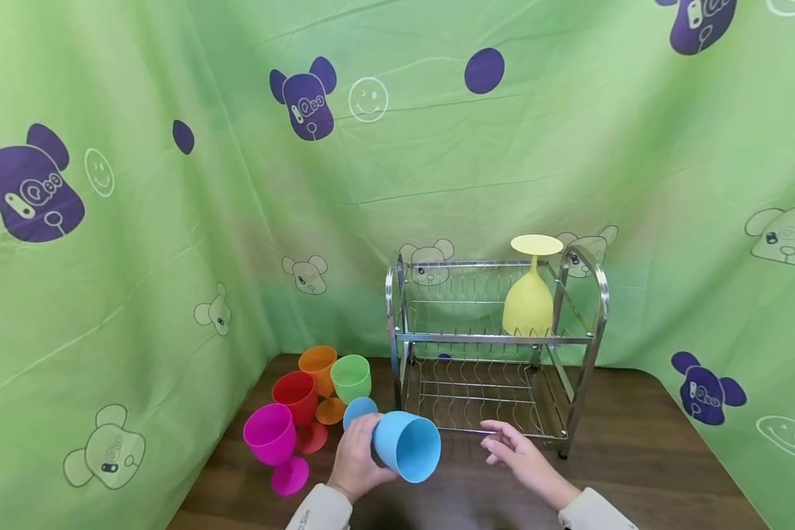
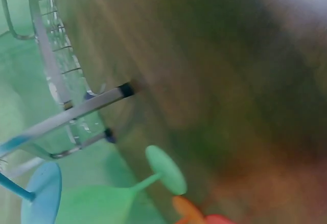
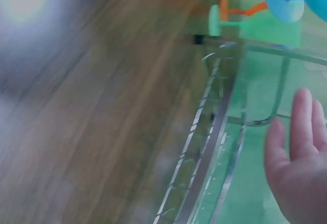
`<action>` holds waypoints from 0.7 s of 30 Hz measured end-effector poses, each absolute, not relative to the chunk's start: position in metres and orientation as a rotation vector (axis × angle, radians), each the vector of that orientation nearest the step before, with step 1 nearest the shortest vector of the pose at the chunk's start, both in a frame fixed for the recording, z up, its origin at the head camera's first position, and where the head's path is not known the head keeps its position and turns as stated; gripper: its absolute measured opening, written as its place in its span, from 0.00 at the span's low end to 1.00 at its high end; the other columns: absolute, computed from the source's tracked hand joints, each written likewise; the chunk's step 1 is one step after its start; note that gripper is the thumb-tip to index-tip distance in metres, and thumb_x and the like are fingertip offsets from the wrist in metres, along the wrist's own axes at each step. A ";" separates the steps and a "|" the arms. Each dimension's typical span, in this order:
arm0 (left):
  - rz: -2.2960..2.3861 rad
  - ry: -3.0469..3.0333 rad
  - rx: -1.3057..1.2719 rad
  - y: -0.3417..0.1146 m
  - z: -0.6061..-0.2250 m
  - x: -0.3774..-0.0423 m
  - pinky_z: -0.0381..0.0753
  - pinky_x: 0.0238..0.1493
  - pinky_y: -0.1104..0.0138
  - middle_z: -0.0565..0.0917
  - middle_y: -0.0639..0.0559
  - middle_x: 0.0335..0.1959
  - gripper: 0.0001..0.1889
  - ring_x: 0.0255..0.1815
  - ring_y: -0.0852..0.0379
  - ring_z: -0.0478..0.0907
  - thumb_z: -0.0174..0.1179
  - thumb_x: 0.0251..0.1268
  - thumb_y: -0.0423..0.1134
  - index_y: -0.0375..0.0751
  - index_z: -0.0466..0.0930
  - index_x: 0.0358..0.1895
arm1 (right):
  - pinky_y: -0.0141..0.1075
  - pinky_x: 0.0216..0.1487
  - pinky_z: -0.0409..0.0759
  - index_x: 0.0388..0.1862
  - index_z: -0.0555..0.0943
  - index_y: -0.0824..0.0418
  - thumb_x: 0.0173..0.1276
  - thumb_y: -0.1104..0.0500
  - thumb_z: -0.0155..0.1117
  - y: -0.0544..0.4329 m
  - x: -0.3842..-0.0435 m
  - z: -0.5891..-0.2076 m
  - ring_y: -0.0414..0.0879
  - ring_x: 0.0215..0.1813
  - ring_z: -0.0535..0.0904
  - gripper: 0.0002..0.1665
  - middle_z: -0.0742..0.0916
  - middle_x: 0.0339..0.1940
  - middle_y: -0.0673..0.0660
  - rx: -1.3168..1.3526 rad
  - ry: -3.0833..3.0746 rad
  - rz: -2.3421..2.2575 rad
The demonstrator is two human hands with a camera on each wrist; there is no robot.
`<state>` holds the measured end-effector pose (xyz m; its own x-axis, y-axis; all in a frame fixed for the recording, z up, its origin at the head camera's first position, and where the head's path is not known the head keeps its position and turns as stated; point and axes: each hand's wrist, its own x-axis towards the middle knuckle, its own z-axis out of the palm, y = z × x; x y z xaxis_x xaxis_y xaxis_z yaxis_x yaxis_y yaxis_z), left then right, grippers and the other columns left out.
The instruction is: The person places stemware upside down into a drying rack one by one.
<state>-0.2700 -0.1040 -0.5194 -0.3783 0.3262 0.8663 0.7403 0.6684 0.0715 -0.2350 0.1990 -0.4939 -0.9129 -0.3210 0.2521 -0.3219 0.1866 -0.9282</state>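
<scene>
A blue goblet (image 1: 407, 445) lies tilted sideways in the air, its mouth facing right and toward the viewer. My left hand (image 1: 359, 458) grips it around the stem, between bowl and foot. In the left wrist view only the goblet's foot (image 2: 43, 193) and part of the stem show; the hand itself is out of that view. To the right, my right hand (image 1: 518, 458) holds nothing, its fingers loosely extended in front of the dish rack (image 1: 497, 339). The right wrist view shows that hand (image 3: 301, 157) with fingers apart. A yellow goblet (image 1: 528, 302) stands upside down on the rack's upper tier.
Left of the rack, a magenta goblet (image 1: 269, 434), a red goblet (image 1: 294, 397), an orange goblet (image 1: 317, 370) and a green goblet (image 1: 351, 379) stand upright on the brown wooden table (image 1: 642, 449). A green printed cloth (image 1: 397, 169) hangs behind and at the sides.
</scene>
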 end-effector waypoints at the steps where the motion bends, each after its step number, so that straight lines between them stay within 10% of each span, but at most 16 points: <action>1: -0.536 -1.946 -0.864 -0.103 -0.517 -0.271 0.81 0.42 0.57 0.80 0.45 0.44 0.53 0.44 0.50 0.77 0.85 0.03 0.49 0.34 0.72 0.50 | 0.35 0.40 0.80 0.59 0.60 0.84 0.75 0.65 0.46 0.199 -0.235 -0.490 0.38 0.35 0.79 0.24 0.80 0.41 0.57 0.653 -2.457 1.936; 21: 0.008 -1.596 -1.250 -0.084 -0.460 -0.290 0.79 0.43 0.63 0.82 0.45 0.47 0.47 0.44 0.51 0.79 0.75 0.22 0.69 0.41 0.74 0.49 | 0.46 0.45 0.78 0.71 0.53 0.72 0.70 0.53 0.55 0.162 -0.250 -0.429 0.56 0.52 0.76 0.39 0.76 0.55 0.68 0.739 -2.678 2.012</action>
<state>-0.2905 -0.0844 -0.4598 0.1068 0.7027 0.7034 0.6959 0.4524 -0.5577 -0.2495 0.1622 -0.4288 -0.8677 -0.4964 0.0256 -0.1627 0.2351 -0.9582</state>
